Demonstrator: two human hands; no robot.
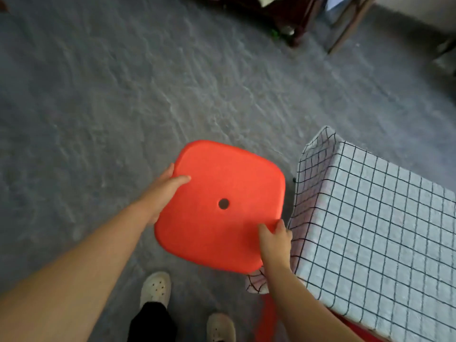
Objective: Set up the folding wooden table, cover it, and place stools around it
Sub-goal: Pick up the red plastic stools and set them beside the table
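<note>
Stool-placing step, judged from the layout: the worktop (385, 218) on the right already wears its white cloth with black grid lines (318, 154), which drapes down over the near corner, so unfolding and covering look done. A red plastic stool (219, 206) with a rounded-square seat and a small dark hole at centre is held over the grey floor (98, 107), just beside the worktop's left end. Left hand (164, 191) has its grip closed on the seat's left edge, thumb lying on top, fingers tucked under and out of sight. Right hand (275, 239) has its grip closed on the near right corner of the seat, fingertips curled over the rim, right next to the hanging cloth. Stool legs hidden beneath the seat; cannot tell whether they touch the floor. More red plastic (267, 319) shows low by the worktop's near side, probably another stool, mostly cut off by the right forearm. Feet in pale shoes (155, 287) stand just behind the seat. Dark wooden furniture legs (298, 28) at the top of view, well apart from the work. Next move calls for setting the stool down level, all legs planted, close to the worktop end but without trapping the cloth hem under a leg or snagging it with the right hand on release.
</note>
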